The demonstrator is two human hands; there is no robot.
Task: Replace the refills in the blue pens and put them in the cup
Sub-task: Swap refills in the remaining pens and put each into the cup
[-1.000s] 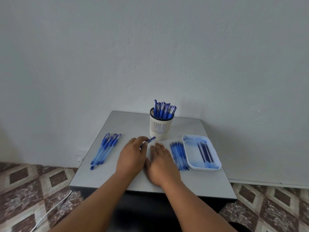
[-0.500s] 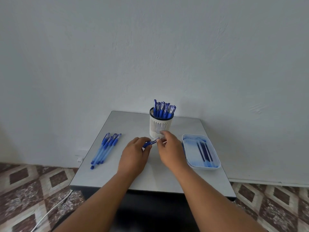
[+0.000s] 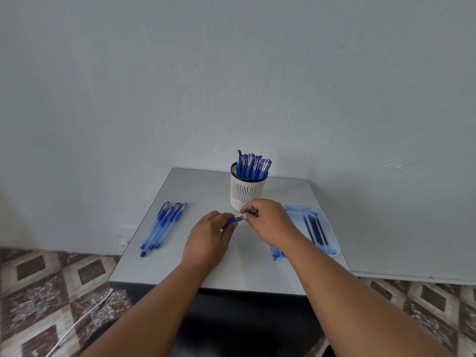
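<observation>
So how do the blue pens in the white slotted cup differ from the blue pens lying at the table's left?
The blue pens in the white slotted cup stand upright, bunched; the blue pens on the table's left lie flat, side by side. The cup's group looks larger. Both look like the same capped model.

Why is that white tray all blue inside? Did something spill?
It looks that way. The tray on the right has blue smears across its floor, around the refills lying in it, likely ink. Nothing else stands out: the cup is upright, the pens on the left lie side by side.
</observation>
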